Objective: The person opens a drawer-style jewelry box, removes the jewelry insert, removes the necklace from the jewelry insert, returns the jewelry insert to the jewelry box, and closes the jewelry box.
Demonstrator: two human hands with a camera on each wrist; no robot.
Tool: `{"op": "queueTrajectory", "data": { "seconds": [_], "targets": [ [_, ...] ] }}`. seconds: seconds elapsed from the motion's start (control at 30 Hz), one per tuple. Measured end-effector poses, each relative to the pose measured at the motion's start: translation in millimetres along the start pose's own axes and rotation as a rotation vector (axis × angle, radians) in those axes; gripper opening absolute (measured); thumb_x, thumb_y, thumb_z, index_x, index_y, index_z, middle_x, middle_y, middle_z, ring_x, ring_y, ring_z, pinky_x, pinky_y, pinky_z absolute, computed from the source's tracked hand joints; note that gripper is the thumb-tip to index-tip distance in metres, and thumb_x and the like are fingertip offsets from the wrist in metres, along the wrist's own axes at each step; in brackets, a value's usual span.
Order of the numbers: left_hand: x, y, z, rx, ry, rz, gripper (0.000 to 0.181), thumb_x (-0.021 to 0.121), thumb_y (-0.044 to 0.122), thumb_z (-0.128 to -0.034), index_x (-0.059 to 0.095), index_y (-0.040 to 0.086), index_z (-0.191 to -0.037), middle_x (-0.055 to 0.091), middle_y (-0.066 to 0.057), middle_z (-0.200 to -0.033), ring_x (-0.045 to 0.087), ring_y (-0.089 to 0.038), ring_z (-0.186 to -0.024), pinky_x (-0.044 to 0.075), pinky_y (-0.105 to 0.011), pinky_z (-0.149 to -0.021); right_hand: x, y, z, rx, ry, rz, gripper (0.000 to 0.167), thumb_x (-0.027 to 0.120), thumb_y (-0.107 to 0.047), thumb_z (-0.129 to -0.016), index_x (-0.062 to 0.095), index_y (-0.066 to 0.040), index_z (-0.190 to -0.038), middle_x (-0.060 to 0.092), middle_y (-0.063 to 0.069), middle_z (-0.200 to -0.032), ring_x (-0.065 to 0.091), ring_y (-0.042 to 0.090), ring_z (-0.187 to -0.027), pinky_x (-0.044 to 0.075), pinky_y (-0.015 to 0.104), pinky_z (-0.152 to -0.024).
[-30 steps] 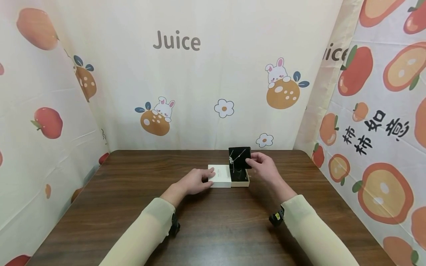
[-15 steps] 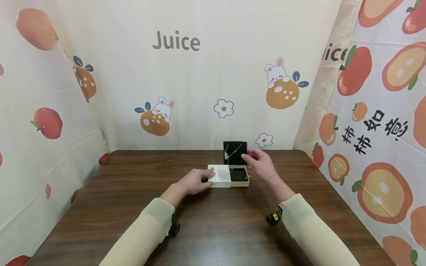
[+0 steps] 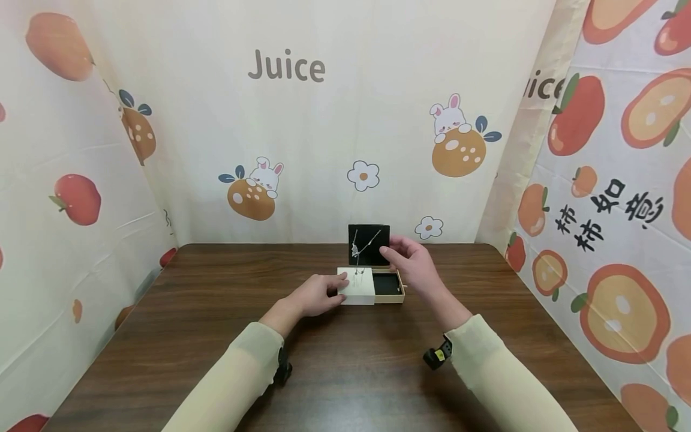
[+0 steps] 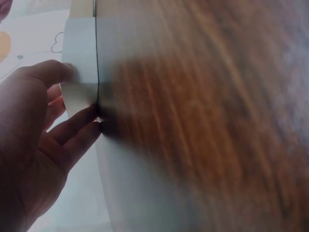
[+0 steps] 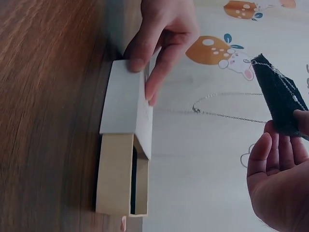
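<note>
My left hand (image 3: 317, 294) grips the left end of a white jewelry box sleeve (image 3: 360, 289) lying on the table, thumb and fingers on opposite sides. A cream drawer (image 5: 115, 174) sticks out of the sleeve's right end, with black lining inside. Behind and above the box, my right hand (image 3: 414, 264) pinches the right edge of a black necklace card (image 3: 371, 240), held upright. A thin silver necklace (image 3: 354, 249) with a small pendant is on the card. Its lower loop and clasp (image 5: 195, 110) hang free below the card, over the box.
The dark wooden table (image 3: 345, 366) ends at a pale printed curtain (image 3: 345, 120) close behind the card. More curtains with fruit prints flank the table left and right. A short ribbon tab (image 5: 123, 223) protrudes from the drawer's outer end.
My right hand has lifted the necklace card up out of the drawer area and moved it left, uncovering the drawer's inside. My left hand has stayed on the box.
</note>
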State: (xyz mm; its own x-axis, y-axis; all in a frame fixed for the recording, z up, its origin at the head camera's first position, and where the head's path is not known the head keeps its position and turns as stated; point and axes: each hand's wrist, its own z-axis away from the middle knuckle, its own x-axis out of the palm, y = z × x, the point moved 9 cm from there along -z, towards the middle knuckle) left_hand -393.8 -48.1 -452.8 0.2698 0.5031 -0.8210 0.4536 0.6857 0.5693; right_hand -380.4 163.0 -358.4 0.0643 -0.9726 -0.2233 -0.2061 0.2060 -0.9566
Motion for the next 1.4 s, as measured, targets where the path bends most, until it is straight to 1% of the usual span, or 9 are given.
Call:
{"op": "queueTrajectory", "data": {
  "seconds": [0.27,0.57,0.77,0.93,1.03,1.13,1.2,1.3,1.4],
  "targets": [
    [1.5,1.0,0.3,-0.012,-0.015,-0.003,0.05,0.072,0.025,-0.1082,0.063,0.012,-0.156,0.052,-0.004,-0.17,0.052,-0.028,-0.157,0.044,-0.05,-0.128,8.1,-6.1,2.3,0.006,-0.007,0.005,0.043,0.071,-0.021,-0.108,0.063,0.004,-0.142,0.068,0.005,-0.113,0.064,0.016,-0.083,0.059,0.023,-0.078],
    [-0.2,4.7,1.5,0.018,-0.009,-0.052,0.048,0.07,0.024,-0.1092,0.064,0.009,-0.155,0.051,-0.01,-0.171,0.049,-0.032,-0.158,0.041,-0.052,-0.13,12.7,-12.5,3.5,-0.012,-0.007,-0.044,0.036,0.071,-0.015,-0.107,0.064,0.006,-0.135,0.067,-0.003,-0.102,0.063,0.019,-0.08,0.058,0.021,-0.074],
    [-0.3,5.6,2.7,0.018,0.012,-0.077,0.046,0.07,0.024,-0.1094,0.066,0.01,-0.153,0.049,-0.015,-0.166,0.056,-0.034,-0.149,0.047,-0.051,-0.126,16.1,-16.0,4.3,-0.028,-0.016,-0.059,0.031,0.071,-0.016,-0.108,0.066,0.003,-0.132,0.067,-0.003,-0.102,0.063,0.018,-0.081,0.059,0.022,-0.074],
    [1.0,4.7,2.2,0.012,0.015,-0.073,0.047,0.07,0.025,-0.1094,0.065,0.01,-0.154,0.049,-0.015,-0.166,0.056,-0.033,-0.149,0.047,-0.051,-0.126,17.8,-16.1,5.7,-0.031,-0.03,-0.046,0.033,0.071,-0.019,-0.108,0.067,0.001,-0.134,0.069,0.001,-0.107,0.064,0.014,-0.083,0.06,0.023,-0.077],
    [2.9,2.8,2.1,0.007,0.01,-0.063,0.048,0.07,0.026,-0.1096,0.064,0.011,-0.155,0.048,-0.015,-0.167,0.054,-0.033,-0.151,0.046,-0.052,-0.127,18.6,-15.6,6.1,-0.034,-0.038,-0.046,0.034,0.071,-0.019,-0.108,0.067,0.0,-0.136,0.071,0.008,-0.112,0.063,0.014,-0.084,0.059,0.022,-0.076],
    [3.6,2.0,3.2,0.015,0.008,-0.052,0.05,0.07,0.026,-0.1095,0.062,0.011,-0.157,0.046,-0.016,-0.17,0.051,-0.034,-0.155,0.044,-0.052,-0.128,19.2,-15.5,5.9,-0.041,-0.042,-0.051,0.034,0.071,-0.018,-0.108,0.067,0.001,-0.136,0.071,0.009,-0.112,0.063,0.014,-0.084,0.058,0.022,-0.076],
    [1.9,1.6,4.5,0.019,0.017,-0.039,0.053,0.071,0.026,-0.1088,0.059,0.011,-0.158,0.044,-0.017,-0.172,0.05,-0.034,-0.155,0.044,-0.053,-0.128,19.6,-15.6,5.7,-0.042,-0.042,-0.05,0.034,0.071,-0.018,-0.108,0.067,0.002,-0.136,0.071,0.005,-0.11,0.063,0.013,-0.084,0.058,0.022,-0.076],
    [-5.1,1.8,7.0,0.013,0.045,-0.026,0.058,0.072,0.028,-0.1081,0.056,0.011,-0.161,0.043,-0.016,-0.173,0.053,-0.034,-0.154,0.046,-0.053,-0.126,20.0,-16.4,5.4,-0.046,-0.043,-0.058,0.034,0.07,-0.017,-0.108,0.067,0.002,-0.136,0.07,-0.002,-0.107,0.063,0.013,-0.085,0.058,0.022,-0.075],
    [-16.6,4.3,9.7,0.015,0.096,-0.018,0.055,0.071,0.028,-0.1086,0.059,0.009,-0.158,0.052,-0.014,-0.166,0.058,-0.033,-0.148,0.049,-0.053,-0.124,19.4,-17.7,5.4,-0.048,-0.039,-0.063,0.034,0.07,-0.015,-0.108,0.067,0.003,-0.137,0.07,-0.003,-0.106,0.063,0.013,-0.083,0.057,0.022,-0.074]
  ]
}}
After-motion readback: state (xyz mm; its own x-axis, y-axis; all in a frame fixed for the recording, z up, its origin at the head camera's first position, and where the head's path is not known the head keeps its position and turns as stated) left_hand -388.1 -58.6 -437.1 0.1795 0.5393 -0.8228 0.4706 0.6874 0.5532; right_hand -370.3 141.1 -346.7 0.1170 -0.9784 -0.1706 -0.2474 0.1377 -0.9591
